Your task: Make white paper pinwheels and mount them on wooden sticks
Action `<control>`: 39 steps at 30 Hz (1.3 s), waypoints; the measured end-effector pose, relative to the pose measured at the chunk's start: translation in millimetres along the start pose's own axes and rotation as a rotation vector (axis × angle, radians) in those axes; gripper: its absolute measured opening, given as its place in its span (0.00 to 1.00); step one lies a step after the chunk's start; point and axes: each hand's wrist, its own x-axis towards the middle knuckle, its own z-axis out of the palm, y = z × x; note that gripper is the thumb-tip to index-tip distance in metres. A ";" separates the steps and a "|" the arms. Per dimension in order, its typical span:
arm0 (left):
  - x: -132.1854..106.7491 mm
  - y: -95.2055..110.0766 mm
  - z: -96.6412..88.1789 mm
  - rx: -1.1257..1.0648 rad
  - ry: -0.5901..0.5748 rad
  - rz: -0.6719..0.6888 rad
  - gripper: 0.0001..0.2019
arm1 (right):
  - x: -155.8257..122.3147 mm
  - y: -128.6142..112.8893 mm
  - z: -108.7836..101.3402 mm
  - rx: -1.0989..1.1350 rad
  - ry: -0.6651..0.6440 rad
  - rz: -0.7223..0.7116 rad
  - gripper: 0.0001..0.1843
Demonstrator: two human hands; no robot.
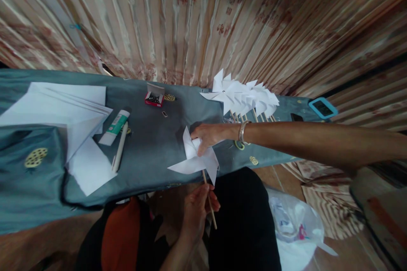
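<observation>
My left hand (199, 209) is closed around the wooden stick (210, 203) of a white paper pinwheel (195, 161), held just in front of the grey-blue cloth table (149, 144). From the right my right hand (208, 136) reaches in, its fingers pinched on the pinwheel's upper blade. On that wrist is a metal bracelet (243, 132).
A row of several finished white pinwheels (244, 95) lies at the table's back right. White paper sheets (63, 110), a glue tube (114, 127), a spare stick (120, 147) and a small red box of pins (154, 96) are on the left and middle. A plastic bag (295, 224) sits on the floor.
</observation>
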 end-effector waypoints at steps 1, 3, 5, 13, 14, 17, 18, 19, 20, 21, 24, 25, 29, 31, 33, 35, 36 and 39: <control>0.2 -0.7 -0.2 -0.001 -0.003 -0.001 0.18 | -0.4 -0.3 -0.2 0.000 0.002 0.000 0.19; 0.3 -1.6 0.2 -0.007 -0.006 -0.004 0.18 | -1.3 -0.9 -0.6 -0.003 0.008 0.002 0.17; 0.3 -1.8 1.5 -0.011 -0.005 -0.009 0.19 | -1.8 -1.2 -0.7 -0.004 0.008 0.004 0.17; 0.5 -0.4 8.3 -0.013 0.015 -0.007 0.20 | -3.2 -1.9 -0.1 -0.003 0.020 0.021 0.22; 0.4 -0.3 8.4 -0.010 0.018 -0.004 0.20 | -3.9 -1.9 0.2 -0.006 0.023 0.027 0.22; -0.9 0.8 7.3 0.000 0.027 0.010 0.22 | -5.4 -0.6 2.4 -0.019 0.029 0.024 0.22; -1.6 1.5 6.7 0.003 0.021 0.018 0.22 | -5.7 0.0 3.1 -0.023 0.036 0.018 0.22; -2.5 2.4 5.9 0.007 0.013 0.028 0.22 | -6.0 0.6 3.7 -0.029 0.045 0.013 0.23; -3.4 3.3 5.0 0.013 0.007 0.037 0.22 | -6.3 1.0 4.1 -0.036 0.055 0.009 0.24; -4.2 4.3 4.2 0.022 0.005 0.044 0.21 | -6.9 1.1 4.1 -0.042 0.066 0.010 0.25; -6.1 7.4 1.9 0.061 0.022 0.065 0.20 | -10.6 0.5 3.1 -0.034 0.078 0.009 0.25; -6.4 8.5 1.3 0.077 0.031 0.071 0.20 | -12.4 0.4 2.9 -0.015 0.078 0.005 0.25; -7.6 12.9 -0.1 0.141 0.040 0.111 0.20 | -20.1 3.3 6.2 0.094 0.141 0.034 0.26; -8.7 14.6 -0.6 0.160 0.030 0.136 0.20 | -24.4 5.7 9.7 0.139 0.207 0.050 0.26; -10.2 15.9 -0.7 0.170 0.018 0.150 0.20 | -30.1 7.4 13.3 0.196 0.263 0.051 0.25; -11.8 17.2 -0.4 0.174 0.012 0.152 0.20 | -36.9 8.3 17.0 0.271 0.329 0.055 0.24; -12.6 18.0 0.1 0.172 0.009 0.152 0.20 | -40.4 8.7 19.1 0.313 0.373 0.063 0.23; -14.8 21.3 2.1 0.161 -0.012 0.154 0.20 | -49.1 11.9 27.6 0.444 0.532 0.111 0.22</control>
